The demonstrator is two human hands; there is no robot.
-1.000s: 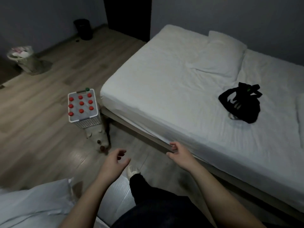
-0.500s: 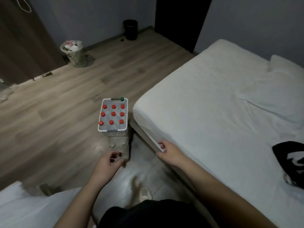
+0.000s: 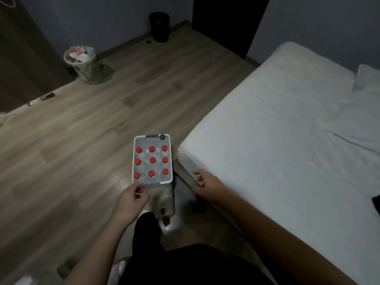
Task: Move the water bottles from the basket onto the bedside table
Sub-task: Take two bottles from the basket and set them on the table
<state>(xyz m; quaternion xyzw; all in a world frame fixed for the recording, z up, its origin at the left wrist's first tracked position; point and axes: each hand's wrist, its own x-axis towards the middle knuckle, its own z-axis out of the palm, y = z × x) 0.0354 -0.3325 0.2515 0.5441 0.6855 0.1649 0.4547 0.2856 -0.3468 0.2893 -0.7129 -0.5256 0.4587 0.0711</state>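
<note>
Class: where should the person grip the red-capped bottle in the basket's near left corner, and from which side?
Probably the neck under its red cap, from above with the left hand: the bottles stand upright, packed in the basket, only tops exposed.

The white rectangular plastic basket (image 3: pixel 160 184) stands just left of the corner of the white-sheeted bed (image 3: pixel 267 140). In it stand nine red-capped clear plastic water bottles (image 3: pixel 152 160) in three rows of three, with a green-capped bottle (image 3: pixel 162 137) at its far right corner. The left hand (image 3: pixel 131 199) is at the basket's near edge, and the right hand (image 3: pixel 207 187) is between basket and bed. Far left stands a pale perforated wastebasket (image 3: pixel 83 64). Behind, by the wall, is a black round bin (image 3: pixel 159 26).
</note>
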